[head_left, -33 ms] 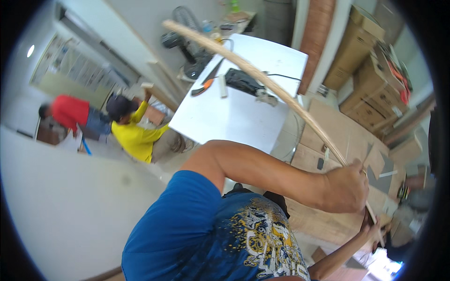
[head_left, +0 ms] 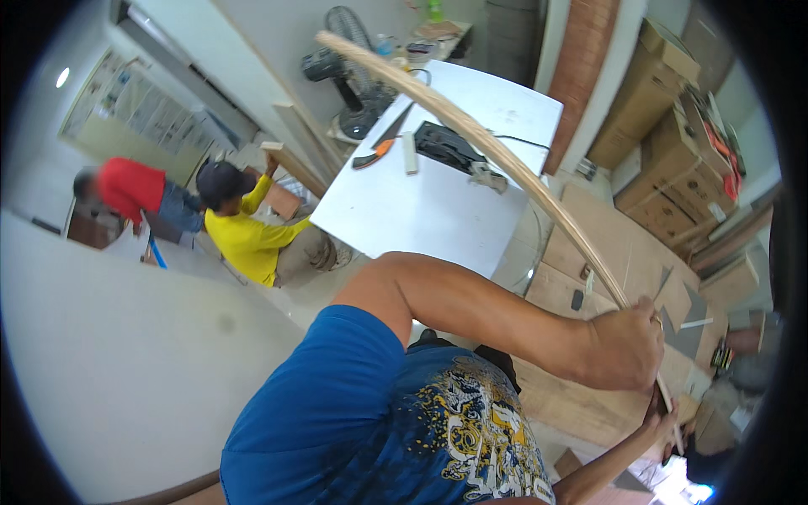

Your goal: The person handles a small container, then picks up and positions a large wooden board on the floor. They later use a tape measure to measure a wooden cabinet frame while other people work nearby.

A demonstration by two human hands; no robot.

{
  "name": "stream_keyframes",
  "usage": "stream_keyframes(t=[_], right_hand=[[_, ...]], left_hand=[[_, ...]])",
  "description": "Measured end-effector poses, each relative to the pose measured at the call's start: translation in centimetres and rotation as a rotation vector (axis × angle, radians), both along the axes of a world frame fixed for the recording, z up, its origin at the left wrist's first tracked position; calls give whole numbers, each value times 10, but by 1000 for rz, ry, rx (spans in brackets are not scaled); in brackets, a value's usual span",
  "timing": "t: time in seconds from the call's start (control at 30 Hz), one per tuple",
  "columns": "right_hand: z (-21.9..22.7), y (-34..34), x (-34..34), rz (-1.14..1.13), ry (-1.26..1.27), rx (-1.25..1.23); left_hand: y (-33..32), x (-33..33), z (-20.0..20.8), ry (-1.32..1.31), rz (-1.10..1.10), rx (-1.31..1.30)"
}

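Observation:
A long, thin strip of pale wood [head_left: 539,194] slants across the view, from near the fan down to the lower right. My left hand [head_left: 624,345], with the arm reaching across my front, is closed around its lower part. Close to the strip's lower end, my right hand [head_left: 661,421] grips it too, its fingers partly hidden. Under the strip's far half stands a white table [head_left: 454,231]. On that lie a handsaw with an orange handle [head_left: 374,154], a short pale block [head_left: 410,153] and a black corded tool [head_left: 446,147].
Brown wooden panels [head_left: 581,396] lie below my hands and to the right. Cardboard boxes [head_left: 673,168] are stacked at the far right. A black fan [head_left: 358,109] stands behind the table. A person in yellow [head_left: 244,244] crouches at the left, with a person in red [head_left: 130,189] beyond.
The whole view has shifted slightly, so the surroundings sit a little farther right. Both hands keep their hold on the wood strip.

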State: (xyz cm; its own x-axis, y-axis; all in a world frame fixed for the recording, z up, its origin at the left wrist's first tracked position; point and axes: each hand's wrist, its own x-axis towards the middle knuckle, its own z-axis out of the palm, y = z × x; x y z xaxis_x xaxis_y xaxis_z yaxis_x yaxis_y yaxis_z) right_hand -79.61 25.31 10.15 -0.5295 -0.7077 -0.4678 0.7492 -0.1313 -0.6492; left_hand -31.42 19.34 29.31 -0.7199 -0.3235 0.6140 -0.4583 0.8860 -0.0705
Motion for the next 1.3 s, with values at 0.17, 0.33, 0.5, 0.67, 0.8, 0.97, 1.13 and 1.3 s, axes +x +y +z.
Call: stream_keyframes(t=[0.17, 0.33, 0.5, 0.67, 0.8, 0.97, 1.13, 1.3], right_hand=[[-66, 20, -34, -21, 37, 67], [-118, 82, -19, -82, -17, 110], [-154, 129, 49, -48, -13, 106], [-209, 171, 85, -18, -199, 106], [-292, 202, 90, -20, -424, 101], [-350, 216, 137, -22, -472, 213], [-380, 196, 162, 48, -513, 448], [-430, 195, 163, 100, -502, 584]], left_hand=[[45, 4, -11, -170, 50, -15], [89, 18, -41, -194, -66, 222], [131, 25, -101, -121, -51, 435], [148, 49, -149, -253, -171, 568], [168, 63, -216, -253, -116, 581], [192, 87, -278, -410, -32, 673], [204, 101, -336, -434, 67, 638], [211, 107, -357, -464, 127, 660]])
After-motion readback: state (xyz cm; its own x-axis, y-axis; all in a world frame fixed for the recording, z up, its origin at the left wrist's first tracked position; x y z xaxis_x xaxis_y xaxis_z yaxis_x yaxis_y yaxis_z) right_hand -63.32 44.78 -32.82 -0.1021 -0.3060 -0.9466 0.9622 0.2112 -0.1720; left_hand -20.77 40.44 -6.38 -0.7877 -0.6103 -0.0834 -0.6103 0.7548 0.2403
